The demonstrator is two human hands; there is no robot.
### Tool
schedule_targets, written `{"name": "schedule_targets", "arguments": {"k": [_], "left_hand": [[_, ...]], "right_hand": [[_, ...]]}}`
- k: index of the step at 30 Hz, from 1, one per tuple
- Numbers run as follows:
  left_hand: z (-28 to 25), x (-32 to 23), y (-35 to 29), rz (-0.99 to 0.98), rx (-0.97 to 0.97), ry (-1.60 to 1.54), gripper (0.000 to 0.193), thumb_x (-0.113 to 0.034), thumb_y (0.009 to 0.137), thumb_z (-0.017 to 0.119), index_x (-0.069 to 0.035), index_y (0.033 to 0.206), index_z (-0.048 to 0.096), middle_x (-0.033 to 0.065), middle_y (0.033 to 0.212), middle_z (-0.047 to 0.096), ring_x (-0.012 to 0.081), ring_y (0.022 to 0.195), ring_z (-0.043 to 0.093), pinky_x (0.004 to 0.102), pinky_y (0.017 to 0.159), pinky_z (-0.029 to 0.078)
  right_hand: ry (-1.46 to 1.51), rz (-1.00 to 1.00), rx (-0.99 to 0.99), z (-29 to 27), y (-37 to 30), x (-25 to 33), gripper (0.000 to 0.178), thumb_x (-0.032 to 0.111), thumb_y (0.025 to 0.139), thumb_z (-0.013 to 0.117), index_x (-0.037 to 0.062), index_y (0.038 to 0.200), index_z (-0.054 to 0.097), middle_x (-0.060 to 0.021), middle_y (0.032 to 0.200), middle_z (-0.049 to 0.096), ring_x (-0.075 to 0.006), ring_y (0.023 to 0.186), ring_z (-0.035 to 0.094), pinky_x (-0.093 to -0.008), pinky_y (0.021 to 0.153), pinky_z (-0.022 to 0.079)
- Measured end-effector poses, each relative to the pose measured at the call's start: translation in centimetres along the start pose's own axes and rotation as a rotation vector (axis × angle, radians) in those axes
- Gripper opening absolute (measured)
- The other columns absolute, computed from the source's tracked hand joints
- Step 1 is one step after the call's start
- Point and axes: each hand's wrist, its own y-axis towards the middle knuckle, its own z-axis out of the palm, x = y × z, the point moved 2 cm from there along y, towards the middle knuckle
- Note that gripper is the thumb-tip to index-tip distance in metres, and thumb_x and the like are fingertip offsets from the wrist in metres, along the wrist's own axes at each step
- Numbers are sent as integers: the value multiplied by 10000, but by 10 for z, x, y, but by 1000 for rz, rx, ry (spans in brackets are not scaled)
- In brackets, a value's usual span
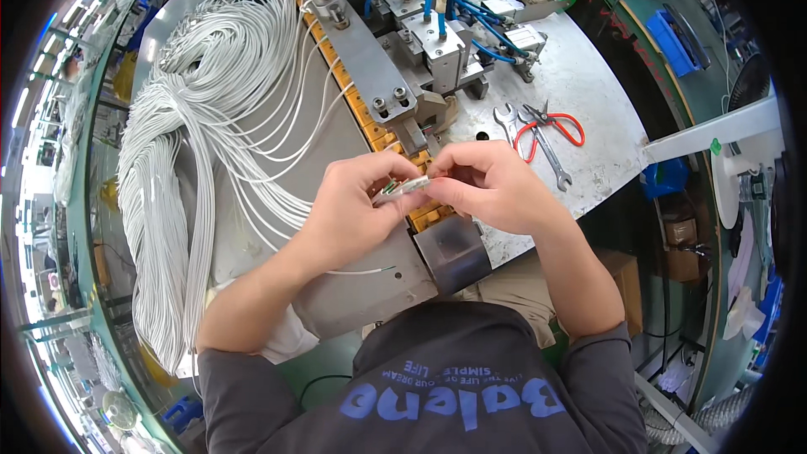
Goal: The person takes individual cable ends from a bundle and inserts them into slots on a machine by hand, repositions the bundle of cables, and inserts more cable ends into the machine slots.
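Observation:
My left hand point(349, 202) is closed, pinching a small flat white piece with green parts point(402, 188) between thumb and fingers. My right hand point(486, 185) is closed too, its thumb and forefinger meeting at the right end of that same piece. What kind of part it is cannot be made out. Both hands are over the near end of an orange row of fixtures point(361, 109), just short of the metal press head. White cables point(252, 143) run from a big bundle on the left toward this row. One loose cable end point(361, 271) lies below my left hand.
A pneumatic machine point(437, 42) with blue hoses stands at the far side. Red-handled pliers point(551, 124) and wrenches point(551, 151) lie on the metal table to the right. A dark translucent box point(454, 254) sits at the near end of the fixtures.

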Motion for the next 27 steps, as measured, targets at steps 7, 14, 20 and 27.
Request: {"name": "schedule_targets", "arguments": {"k": [7, 14, 20, 27], "left_hand": [[-6, 8, -4, -104, 298, 50, 151, -131, 894, 607, 12, 872, 653, 12, 658, 597, 51, 643, 486, 220, 595, 405], [1, 0, -3, -168, 348, 121, 160, -109, 910, 565, 20, 881, 654, 40, 668, 618, 70, 627, 521, 248, 563, 420], [7, 11, -9, 92, 158, 145, 155, -109, 900, 572, 26, 883, 647, 47, 686, 631, 98, 599, 548, 245, 559, 426], [2, 5, -10, -209, 313, -134, 115, -86, 865, 598, 21, 874, 640, 96, 705, 624, 144, 624, 587, 287, 564, 438]], "right_hand": [[37, 77, 57, -2, -3, 0, 94, 72, 864, 611, -17, 890, 617, -9, 716, 595, -47, 603, 527, -204, 540, 422], [-66, 57, 6, 2, -6, -1, 94, 73, 868, 600, -20, 884, 599, -5, 710, 586, -45, 598, 522, -202, 540, 421], [-33, 30, -90, 13, -6, 3, 76, 58, 866, 582, -17, 854, 582, 2, 700, 572, -35, 609, 505, -196, 538, 407], [-5, 19, 56, 7, -8, 5, 88, 66, 860, 570, -11, 817, 576, 1, 685, 563, -31, 592, 490, -197, 511, 385]]}}
